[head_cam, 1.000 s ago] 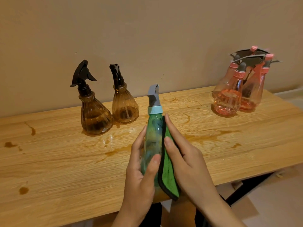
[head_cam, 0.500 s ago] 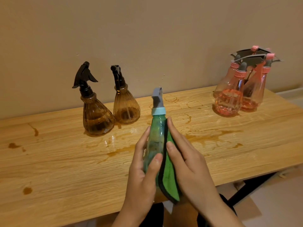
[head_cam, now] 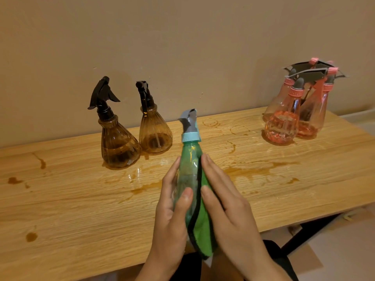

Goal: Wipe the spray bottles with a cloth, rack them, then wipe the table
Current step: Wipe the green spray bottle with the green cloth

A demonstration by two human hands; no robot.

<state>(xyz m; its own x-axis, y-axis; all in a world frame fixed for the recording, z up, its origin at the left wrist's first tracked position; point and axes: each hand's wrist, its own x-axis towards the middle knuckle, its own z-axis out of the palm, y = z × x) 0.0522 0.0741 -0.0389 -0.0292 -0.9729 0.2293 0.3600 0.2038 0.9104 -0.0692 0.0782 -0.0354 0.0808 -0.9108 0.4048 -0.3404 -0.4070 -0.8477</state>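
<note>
Two hands meet on one bottle. My left hand (head_cam: pixel 170 216) grips the green spray bottle (head_cam: pixel 189 159) over the near edge of the wooden table (head_cam: pixel 60 209). My thumb lies across its front and my fingers curl round its left side. I hold the bottle almost upright, its grey trigger head and pale blue collar pointing toward the beige wall (head_cam: pixel 182 47).

My right hand (head_cam: pixel 229 207) presses a green cloth (head_cam: pixel 200 226) with a black hem against the bottle's right side. The thumb and forefinger lie stretched flat along the cloth, and the other fingers are hidden behind it. The cloth's lower end hangs below the bottle, between my wrists.

At far left, two brown spray bottles (head_cam: pixel 119 147) with black trigger heads stand upright just beside each other. At far right, several pink spray bottles (head_cam: pixel 282 126) with grey heads stand clustered together; I cannot tell what holds them. Brown spills (head_cam: pixel 253 171) streak the tabletop between the two groups, with faint ring marks farther back and scattered drops toward the left end.
</note>
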